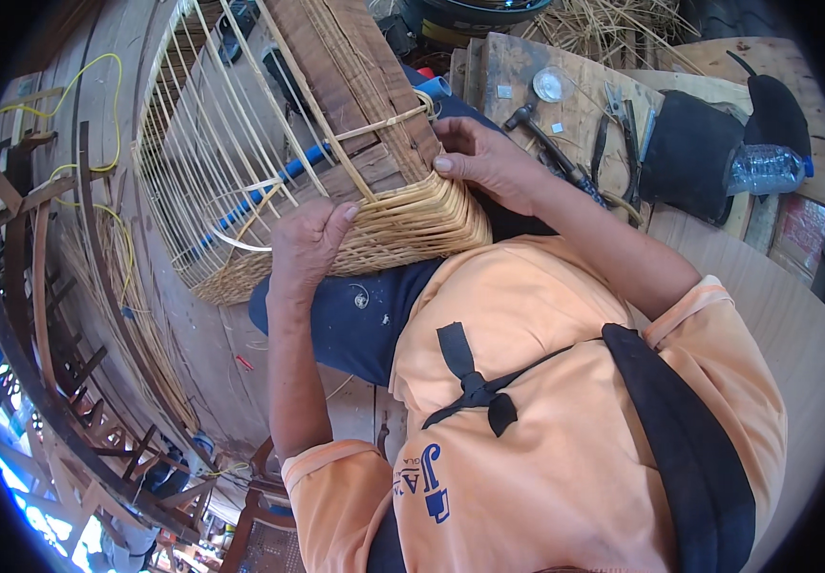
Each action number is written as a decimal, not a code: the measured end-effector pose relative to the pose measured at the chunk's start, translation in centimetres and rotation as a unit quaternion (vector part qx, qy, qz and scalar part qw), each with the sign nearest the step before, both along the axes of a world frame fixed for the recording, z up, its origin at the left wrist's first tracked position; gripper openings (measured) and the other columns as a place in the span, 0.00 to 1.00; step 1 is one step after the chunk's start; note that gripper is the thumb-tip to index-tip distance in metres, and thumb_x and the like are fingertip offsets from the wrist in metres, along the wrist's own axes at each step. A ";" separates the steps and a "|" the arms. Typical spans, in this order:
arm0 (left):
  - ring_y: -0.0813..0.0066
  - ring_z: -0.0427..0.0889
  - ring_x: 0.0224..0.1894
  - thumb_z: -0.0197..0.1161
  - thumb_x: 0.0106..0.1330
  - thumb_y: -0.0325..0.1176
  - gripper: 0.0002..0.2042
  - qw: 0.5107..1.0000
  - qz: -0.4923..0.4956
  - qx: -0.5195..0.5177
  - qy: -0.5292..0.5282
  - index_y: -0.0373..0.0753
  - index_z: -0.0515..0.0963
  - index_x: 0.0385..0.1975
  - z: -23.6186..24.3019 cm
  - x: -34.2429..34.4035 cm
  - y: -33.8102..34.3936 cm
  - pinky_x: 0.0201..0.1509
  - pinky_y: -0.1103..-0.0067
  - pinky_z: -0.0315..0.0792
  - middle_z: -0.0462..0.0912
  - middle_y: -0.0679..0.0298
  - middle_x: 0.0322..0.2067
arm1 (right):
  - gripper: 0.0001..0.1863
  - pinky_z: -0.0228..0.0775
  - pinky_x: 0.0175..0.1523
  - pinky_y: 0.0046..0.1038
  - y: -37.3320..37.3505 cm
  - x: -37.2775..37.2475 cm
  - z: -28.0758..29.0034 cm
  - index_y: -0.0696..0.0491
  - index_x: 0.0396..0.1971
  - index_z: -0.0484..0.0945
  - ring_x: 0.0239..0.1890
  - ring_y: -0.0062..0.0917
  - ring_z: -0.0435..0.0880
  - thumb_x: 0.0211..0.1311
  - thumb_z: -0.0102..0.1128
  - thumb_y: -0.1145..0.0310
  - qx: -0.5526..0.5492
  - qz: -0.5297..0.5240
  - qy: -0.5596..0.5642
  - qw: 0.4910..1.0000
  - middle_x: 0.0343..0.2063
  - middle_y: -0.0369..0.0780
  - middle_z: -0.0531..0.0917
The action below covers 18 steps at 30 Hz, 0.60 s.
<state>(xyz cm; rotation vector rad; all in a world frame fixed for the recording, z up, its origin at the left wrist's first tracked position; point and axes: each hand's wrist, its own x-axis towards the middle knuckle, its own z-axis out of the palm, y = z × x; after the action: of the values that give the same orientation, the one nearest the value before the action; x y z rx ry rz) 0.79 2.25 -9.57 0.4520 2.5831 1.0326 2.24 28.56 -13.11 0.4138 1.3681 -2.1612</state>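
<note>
A partly woven rattan basket (422, 224) lies tilted across my lap, with long bare stakes (226, 105) running up from its woven band. Inside its corner sits a thick brown wooden block (355, 72). My left hand (312, 239) is closed over the top of the weave, thumb up; its fingertips are partly hidden. At the near right corner, my right hand (494, 164) grips the woven rim with the thumb on top and fingers curled by the block. A pale loose strand (239, 241) loops out beside my left hand. Behind the stakes runs a blue tube (284, 177).
On boards at the right lie a hammer (554, 143), pliers (618, 110), a round clear dish (548, 84), a black cushion (689, 153) and a plastic bottle (766, 170). Long canes (150, 358) and a yellow cord (118, 100) lie on the left floor. A black tub (470, 19) stands behind.
</note>
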 end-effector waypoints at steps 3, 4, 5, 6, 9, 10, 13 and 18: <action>0.59 0.72 0.19 0.61 0.62 0.42 0.18 1.000 -0.018 -0.002 0.014 0.35 0.71 0.16 -0.4 -0.2 -0.3 0.24 0.71 0.66 0.70 0.57 0.15 | 0.38 0.60 0.62 0.27 0.1 -0.5 -0.5 0.61 0.57 0.61 0.52 0.26 0.73 0.51 0.69 0.59 -0.121 0.035 -0.040 0.991 0.50 0.40 0.74; 0.59 0.72 0.19 0.61 0.62 0.42 0.18 1.000 -0.016 0.002 0.013 0.35 0.71 0.16 -0.6 -0.3 -0.5 0.24 0.71 0.66 0.70 0.57 0.15 | 0.39 0.59 0.63 0.28 0.2 -0.7 -0.5 0.61 0.57 0.61 0.54 0.27 0.72 0.51 0.69 0.58 -0.168 0.059 -0.055 0.983 0.51 0.41 0.73; 0.59 0.72 0.19 0.61 0.62 0.41 0.18 0.999 -0.031 0.006 0.022 0.35 0.71 0.16 -0.7 -0.4 -0.7 0.24 0.71 0.65 0.70 0.56 0.15 | 0.39 0.59 0.63 0.28 0.1 -0.8 -0.4 0.61 0.57 0.61 0.54 0.27 0.72 0.51 0.69 0.58 -0.164 0.060 -0.057 0.983 0.51 0.41 0.73; 0.58 0.71 0.19 0.61 0.62 0.41 0.18 0.998 -0.044 0.007 0.032 0.35 0.71 0.16 -0.7 -0.4 -0.9 0.24 0.70 0.65 0.70 0.56 0.15 | 0.39 0.58 0.63 0.28 0.1 -1.0 -0.2 0.61 0.58 0.60 0.55 0.26 0.71 0.52 0.68 0.57 -0.153 0.082 -0.069 0.982 0.53 0.42 0.72; 0.57 0.72 0.19 0.61 0.62 0.40 0.18 0.998 -0.041 0.002 0.040 0.35 0.70 0.15 -0.3 -0.8 -0.8 0.24 0.70 0.65 0.70 0.55 0.15 | 0.39 0.58 0.63 0.27 -0.5 -0.5 0.0 0.62 0.58 0.61 0.57 0.26 0.70 0.54 0.67 0.55 -0.132 0.075 -0.068 0.986 0.55 0.43 0.71; 0.57 0.72 0.19 0.61 0.62 0.40 0.18 0.998 -0.045 0.002 0.044 0.35 0.70 0.15 -0.3 -0.9 -0.8 0.24 0.70 0.65 0.70 0.55 0.15 | 0.38 0.58 0.63 0.27 -0.9 -0.1 0.1 0.63 0.58 0.61 0.57 0.25 0.69 0.55 0.65 0.54 -0.123 0.044 -0.055 0.990 0.55 0.43 0.71; 0.56 0.72 0.20 0.61 0.61 0.40 0.18 1.000 -0.015 0.004 0.009 0.35 0.70 0.15 -0.2 -0.9 -0.3 0.25 0.69 0.64 0.70 0.55 0.15 | 0.49 0.51 0.67 0.28 -1.2 1.2 0.5 0.63 0.63 0.51 0.63 0.27 0.63 0.49 0.68 0.51 0.058 0.016 0.103 0.993 0.60 0.45 0.64; 0.56 0.71 0.20 0.62 0.60 0.39 0.17 0.999 -0.004 -0.034 0.032 0.35 0.71 0.15 0.3 -1.4 -0.5 0.24 0.69 0.64 0.70 0.54 0.16 | 0.53 0.52 0.66 0.28 -1.6 0.1 2.4 0.60 0.63 0.52 0.62 0.31 0.64 0.38 0.76 0.60 0.190 0.092 0.155 0.965 0.58 0.46 0.66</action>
<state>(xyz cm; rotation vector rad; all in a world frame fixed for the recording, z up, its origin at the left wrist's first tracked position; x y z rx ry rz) -0.62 1.79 -9.24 0.4843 2.6617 0.9397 2.35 26.99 -10.68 0.0798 1.9244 -1.8654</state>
